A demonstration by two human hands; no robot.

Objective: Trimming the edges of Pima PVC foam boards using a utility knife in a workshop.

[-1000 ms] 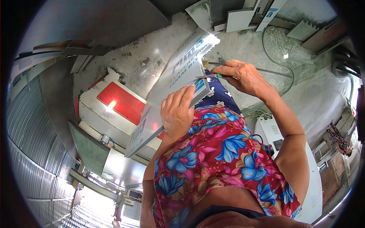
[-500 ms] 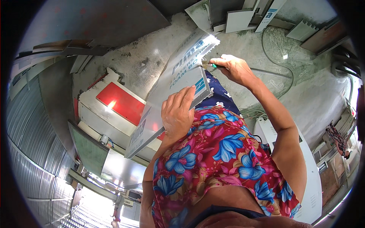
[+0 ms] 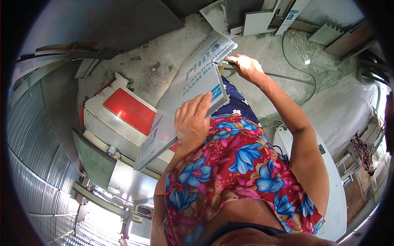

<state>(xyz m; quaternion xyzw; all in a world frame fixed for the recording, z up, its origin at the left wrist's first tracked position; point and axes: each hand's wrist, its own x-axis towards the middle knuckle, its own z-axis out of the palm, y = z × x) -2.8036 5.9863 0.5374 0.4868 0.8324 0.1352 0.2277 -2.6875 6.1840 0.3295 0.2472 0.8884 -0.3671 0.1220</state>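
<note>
A long grey foam board (image 3: 164,110) with a printed film stretches away in front of me, its near long edge close to my body. My left hand (image 3: 193,119) lies over that edge, fingers together on the upper face and the thumb hidden. A notch with rough, whitish edges breaks the board's right side near its far end. Just right of this notch, my right hand (image 3: 247,67) is closed round a slim dark-handled tool (image 3: 232,62). The tool's tip is at the notch, too small to make out.
Left of the board is a white bench-like unit (image 3: 111,133) with a red panel (image 3: 129,111). Offcuts (image 3: 258,23) lean at the back. A hose (image 3: 283,45) curves over the floor on the right. A person (image 3: 363,153) is at the far right.
My right hand has shifted slightly toward me and turned with the tool. The bright glare on the board's far end has faded. My left hand and the board have hardly moved.
</note>
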